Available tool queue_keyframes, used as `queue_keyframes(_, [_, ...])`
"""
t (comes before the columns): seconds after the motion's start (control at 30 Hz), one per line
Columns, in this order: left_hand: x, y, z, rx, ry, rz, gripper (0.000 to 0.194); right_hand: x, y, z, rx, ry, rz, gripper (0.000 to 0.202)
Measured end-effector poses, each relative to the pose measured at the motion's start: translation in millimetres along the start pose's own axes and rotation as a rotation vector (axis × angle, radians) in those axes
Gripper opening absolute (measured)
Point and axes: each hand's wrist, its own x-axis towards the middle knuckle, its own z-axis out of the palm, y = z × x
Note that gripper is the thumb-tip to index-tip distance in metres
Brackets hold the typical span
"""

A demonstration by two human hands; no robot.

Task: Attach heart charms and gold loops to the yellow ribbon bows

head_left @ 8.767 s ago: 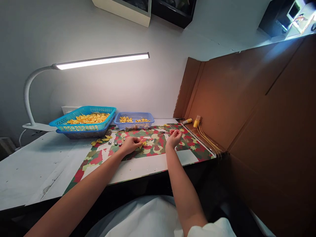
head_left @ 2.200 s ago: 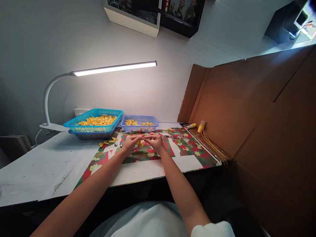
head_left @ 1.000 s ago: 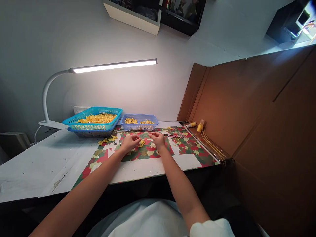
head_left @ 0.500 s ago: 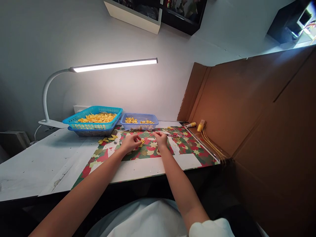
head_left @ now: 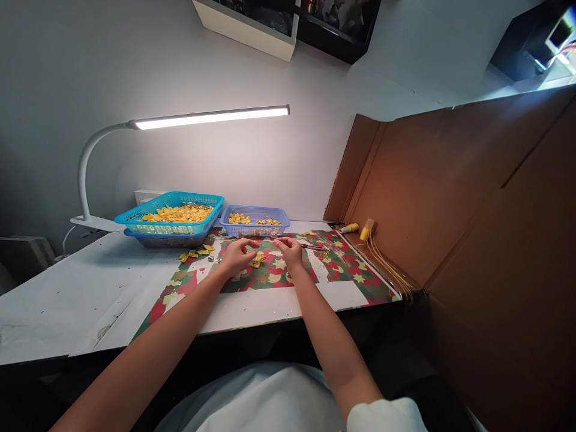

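My left hand [head_left: 237, 257] hovers over the patterned sheet [head_left: 279, 278], thumb and fingers apart with nothing visible between them. Just right of its thumb is a small yellow ribbon bow [head_left: 258, 260], apart from the fingertips. My right hand [head_left: 290, 253] is closed in a pinch, its fingertips pointing left toward the other hand. Whatever that pinch holds is too thin or small to make out. A few more yellow bows [head_left: 197, 252] lie left of my left hand, near small silvery round pieces [head_left: 210, 258].
A turquoise basket [head_left: 130, 221] heaped with yellow bows sits on a blue one at the back left. Beside it stands a lilac basket [head_left: 254, 230] with more bows. A lamp [head_left: 211, 117] reaches overhead. Cardboard [head_left: 450, 198] walls the right side, near yellow cord [head_left: 387, 264] and spools.
My left fingers have let go of the yellow bow and spread apart, lifting slightly. The thin strand seen between the hands no longer shows. My right hand stays pinched, shifted slightly left.
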Motion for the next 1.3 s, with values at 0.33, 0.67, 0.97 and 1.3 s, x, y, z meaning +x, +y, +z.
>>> queue_keyframes(0.33, [27.8,11.8,-4.5,-0.022,-0.190,0.082,0.024,28.6,-20.4,26.5,0.018,-0.184,-0.044,0.015])
queue_keyframes(0.67, [28.2,3.9,-16.0,0.033,-0.225,0.115,0.023,38.6,-19.3,22.9,-0.033,-0.264,-0.036,0.014])
queue_keyframes(0.97, [25.9,-7.6,-7.8,0.069,-0.272,0.164,0.028,41.5,-16.0,20.7,-0.058,-0.268,-0.028,0.014])
queue_keyframes(1.3, [19.3,-12.7,-8.6,0.045,-0.265,0.224,0.024,47.2,-18.5,6.4,-0.126,-0.239,-0.026,0.019])
